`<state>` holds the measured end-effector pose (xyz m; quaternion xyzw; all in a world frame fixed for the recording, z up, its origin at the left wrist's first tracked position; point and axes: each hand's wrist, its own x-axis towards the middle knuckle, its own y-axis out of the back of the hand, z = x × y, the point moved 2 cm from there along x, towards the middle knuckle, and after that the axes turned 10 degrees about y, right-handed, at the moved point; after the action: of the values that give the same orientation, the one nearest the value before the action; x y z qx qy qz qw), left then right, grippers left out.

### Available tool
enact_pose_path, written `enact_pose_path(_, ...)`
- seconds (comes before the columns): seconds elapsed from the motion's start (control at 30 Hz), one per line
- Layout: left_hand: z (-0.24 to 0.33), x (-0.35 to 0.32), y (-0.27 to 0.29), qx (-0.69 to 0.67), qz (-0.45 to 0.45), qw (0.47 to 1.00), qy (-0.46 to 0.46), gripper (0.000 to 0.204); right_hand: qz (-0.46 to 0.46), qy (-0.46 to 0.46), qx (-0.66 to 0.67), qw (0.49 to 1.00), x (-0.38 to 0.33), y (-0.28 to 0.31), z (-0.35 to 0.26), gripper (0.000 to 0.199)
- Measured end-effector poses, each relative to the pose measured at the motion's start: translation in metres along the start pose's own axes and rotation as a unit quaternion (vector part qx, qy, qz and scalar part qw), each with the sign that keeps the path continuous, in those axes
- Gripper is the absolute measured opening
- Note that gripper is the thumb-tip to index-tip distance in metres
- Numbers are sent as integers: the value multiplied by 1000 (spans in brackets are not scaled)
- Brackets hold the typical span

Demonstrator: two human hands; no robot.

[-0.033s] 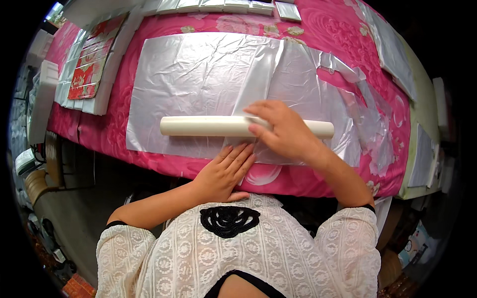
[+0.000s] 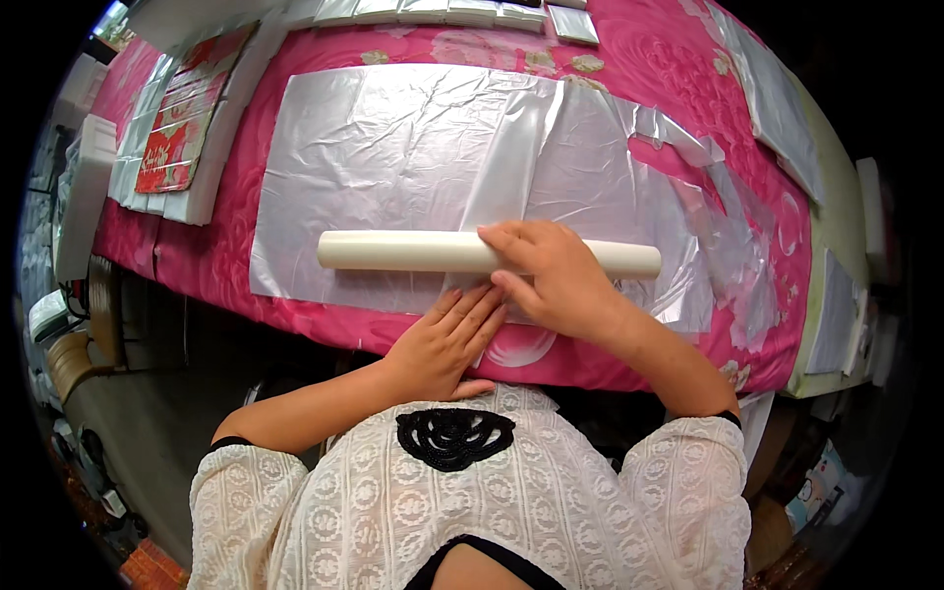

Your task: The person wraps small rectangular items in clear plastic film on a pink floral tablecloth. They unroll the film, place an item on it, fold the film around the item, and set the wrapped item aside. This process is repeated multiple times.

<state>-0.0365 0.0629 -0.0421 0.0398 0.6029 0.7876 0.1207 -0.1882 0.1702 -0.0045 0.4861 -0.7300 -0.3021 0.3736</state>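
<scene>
A white cylindrical roller lies left to right across a thin silvery-white plastic bag spread on the table. My right hand grips the roller from above, right of its middle, fingers over the top and thumb on the near side. Just in front of the roller, my left hand lies flat with fingers stretched out, pressing the bag's near edge. A folded strip of the plastic runs away from the hands. At the right, the bag has a handle-like cut-out, and its end is crumpled.
A pink flowered cloth covers the table. Stacked packs with a red printed bag stand at the left. Small silvery packs line the far side. More plastic sheets lie along the right edge. A chair stands lower left.
My right hand has shifted slightly nearer to me along the roller, its thumb now close to the left fingertips. The left hand, roller and bag stay in place.
</scene>
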Motion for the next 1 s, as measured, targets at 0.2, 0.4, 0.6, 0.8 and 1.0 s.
enact_pose_path(0.2, 3, -6, -5, -28, 8, 1000, 11, 86, 33, -88, -73, 993, -21, 17, 15, 40)
enact_pose_path(0.4, -15, 0, 9, -115, -13, 987, -111, 86, 146, -308, -133, 931, -47, 80, 100, 42)
enact_pose_path(0.6, -32, 7, 7, -58, -28, 990, -122, 91, 116, -143, -69, 980, -39, 56, 47, 43)
enact_pose_path(0.8, 5, 3, -19, 62, 48, 996, -46, 82, 40, 24, -117, 992, -18, 1, -3, 44)
enact_pose_path(1.0, 9, 0, -22, 71, 82, 994, -30, 61, 101, 40, -145, 983, 38, 3, 54, 43)
